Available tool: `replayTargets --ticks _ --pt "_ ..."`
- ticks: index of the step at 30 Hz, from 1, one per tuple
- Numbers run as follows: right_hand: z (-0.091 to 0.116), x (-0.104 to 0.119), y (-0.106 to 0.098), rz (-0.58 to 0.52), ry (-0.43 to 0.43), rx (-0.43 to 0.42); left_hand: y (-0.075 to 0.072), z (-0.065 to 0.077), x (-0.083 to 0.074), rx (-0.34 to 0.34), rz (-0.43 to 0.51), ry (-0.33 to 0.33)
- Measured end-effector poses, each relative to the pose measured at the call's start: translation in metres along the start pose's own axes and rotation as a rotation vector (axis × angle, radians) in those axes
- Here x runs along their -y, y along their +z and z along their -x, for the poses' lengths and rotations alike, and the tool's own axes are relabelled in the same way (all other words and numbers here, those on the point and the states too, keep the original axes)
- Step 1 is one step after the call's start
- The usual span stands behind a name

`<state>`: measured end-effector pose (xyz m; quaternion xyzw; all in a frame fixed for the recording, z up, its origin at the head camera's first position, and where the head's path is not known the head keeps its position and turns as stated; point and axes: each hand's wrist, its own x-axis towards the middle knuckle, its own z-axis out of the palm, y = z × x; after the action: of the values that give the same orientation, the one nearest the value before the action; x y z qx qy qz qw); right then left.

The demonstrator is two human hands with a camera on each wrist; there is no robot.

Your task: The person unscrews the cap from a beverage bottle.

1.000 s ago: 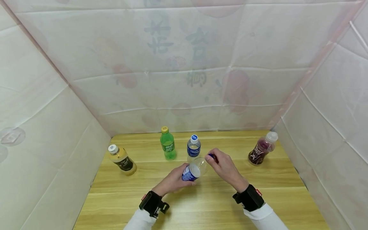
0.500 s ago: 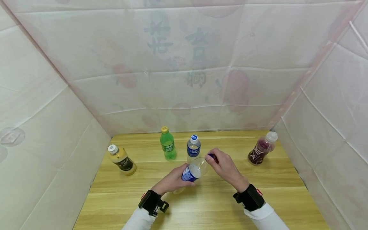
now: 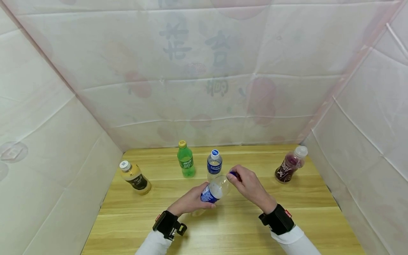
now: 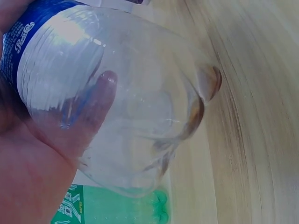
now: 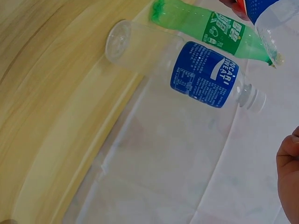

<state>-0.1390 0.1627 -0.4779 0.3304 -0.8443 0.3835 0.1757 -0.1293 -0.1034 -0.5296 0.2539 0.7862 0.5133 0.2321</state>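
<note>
My left hand grips a clear soda bottle with a blue label, tilted so its neck points up and right. In the left wrist view the thumb lies along the clear lower body of this bottle, which looks to have no drink in that part. My right hand pinches a dark blue cap at the bottle's neck. Whether the cap is seated or loose is hidden by the fingers. Only part of the right hand shows at the right edge of the right wrist view.
A clear Pocari Sweat bottle stands just behind the held bottle. Left of it is a green soda bottle. A yellow drink bottle stands at far left, a dark purple one at far right. White sheets wall the wooden table.
Both hands stay almost in place on the bottle and cap. The held bottle has shifted very slightly left and down.
</note>
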Motion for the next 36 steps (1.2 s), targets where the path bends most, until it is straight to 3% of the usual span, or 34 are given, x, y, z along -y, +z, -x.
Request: replayTargets --ticks 4,8,11,15,19,23,31,36 --pt "0.0 0.0 0.0 -0.005 0.005 0.008 0.001 0.0 0.003 0.01 0.025 0.01" --pt "0.0 0.001 0.002 0.013 0.046 0.002 0.005 -0.002 0.007 -0.061 0.0 0.019" --pt "0.0 0.002 0.005 0.04 0.139 -0.008 0.013 -0.007 0.012 -0.186 -0.115 0.017" --pt "0.0 0.002 0.009 0.084 0.316 -0.011 0.023 -0.012 0.016 -0.354 -0.336 0.007" --pt "0.0 0.003 0.011 0.116 0.41 -0.009 0.028 -0.012 0.013 -0.44 -0.453 0.031" --pt "-0.001 0.002 0.01 0.115 0.41 0.012 0.028 -0.01 0.01 -0.407 -0.444 0.022" --pt "0.0 0.001 0.007 0.055 0.327 0.042 0.023 -0.009 0.007 -0.292 -0.314 -0.027" --pt "0.0 0.0 0.006 0.046 0.277 0.037 0.02 -0.008 0.008 -0.251 -0.251 -0.016"
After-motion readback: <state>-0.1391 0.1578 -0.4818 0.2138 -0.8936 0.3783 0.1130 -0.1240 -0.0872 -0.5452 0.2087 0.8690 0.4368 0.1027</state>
